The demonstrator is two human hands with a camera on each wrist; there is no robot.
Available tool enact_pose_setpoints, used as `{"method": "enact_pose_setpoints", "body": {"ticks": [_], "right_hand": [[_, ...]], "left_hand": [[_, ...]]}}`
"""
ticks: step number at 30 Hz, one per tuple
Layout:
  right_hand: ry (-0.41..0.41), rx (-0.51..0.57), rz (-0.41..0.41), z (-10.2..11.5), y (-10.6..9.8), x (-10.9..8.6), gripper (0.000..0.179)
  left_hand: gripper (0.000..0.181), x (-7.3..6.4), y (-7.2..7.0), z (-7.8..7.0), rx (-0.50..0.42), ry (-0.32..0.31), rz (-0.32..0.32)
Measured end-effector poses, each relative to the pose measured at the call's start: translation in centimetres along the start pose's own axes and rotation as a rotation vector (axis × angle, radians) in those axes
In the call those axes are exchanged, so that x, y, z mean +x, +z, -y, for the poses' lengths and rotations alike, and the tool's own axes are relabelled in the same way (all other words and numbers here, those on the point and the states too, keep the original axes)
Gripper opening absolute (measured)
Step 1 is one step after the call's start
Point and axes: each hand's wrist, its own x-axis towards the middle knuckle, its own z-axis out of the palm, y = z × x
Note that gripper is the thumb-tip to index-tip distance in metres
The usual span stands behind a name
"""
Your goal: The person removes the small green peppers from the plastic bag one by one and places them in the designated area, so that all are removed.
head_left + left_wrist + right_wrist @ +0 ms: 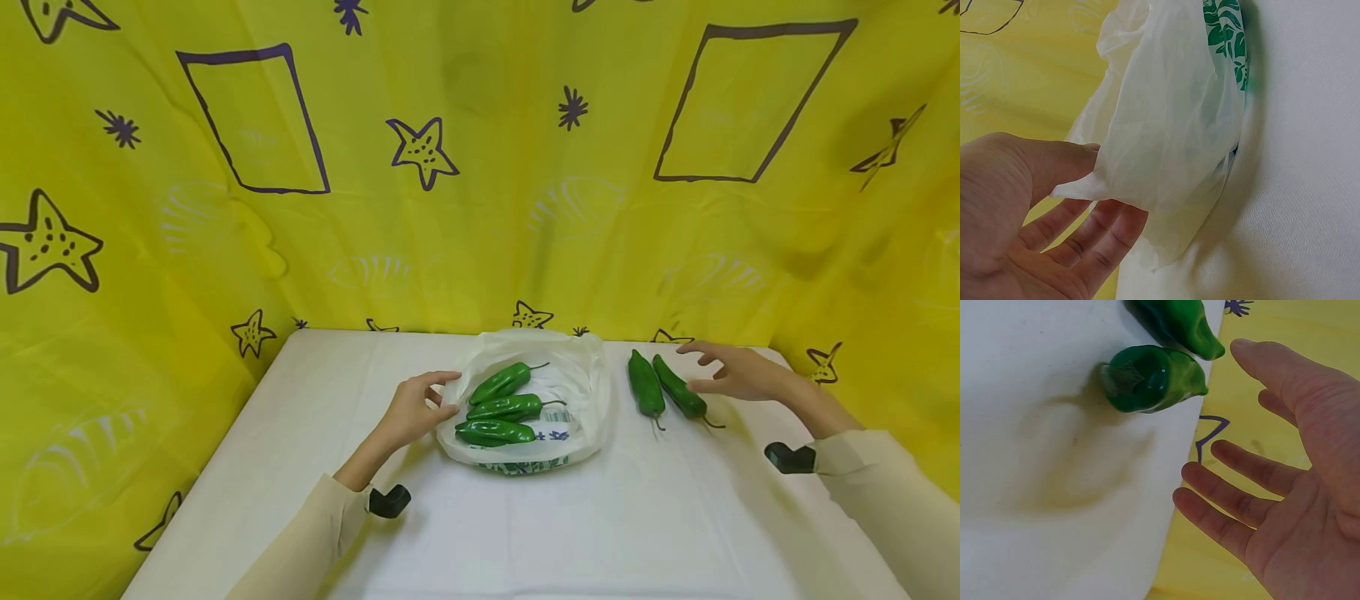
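A white plastic bag (pixel 600 417) lies spread on the table with its mouth open upward. Inside it are three green peppers (pixel 501 383), side by side. My left hand (pixel 408 410) pinches the bag's left rim; in the left wrist view the thumb (pixel 1063 164) and fingers lie on either side of the thin plastic. Two more green peppers, a left one (pixel 647 383) and a right one (pixel 681 390), lie to the right of the bag. Above and beside the right one hovers my right hand (pixel 738 373), fingers spread, holding nothing. A gap separates it from the peppers in the right wrist view.
A white-covered table (pixel 480 533) carries everything. Yellow patterned curtain (pixel 480 233) hangs directly behind the table and along both sides. Dark wrist devices (pixel 790 457) sit at both sleeve cuffs.
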Motion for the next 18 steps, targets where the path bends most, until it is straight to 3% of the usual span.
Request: {"method": "enact_pose_setpoints", "body": {"ticks": [11, 18], "right_hand": [[-0.048, -0.058, -0.026, 2.1, -1.5, 1.4, 0.067], [-0.092, -0.103, -0.099, 4.0, -1.5, 2.3, 0.074]], "left_hand": [[0.051, 0.0, -0.1, 0.0, -0.002, -0.020, 0.006], [0.051, 0.0, -0.1, 0.1, 0.001, -0.032, 0.006]]}}
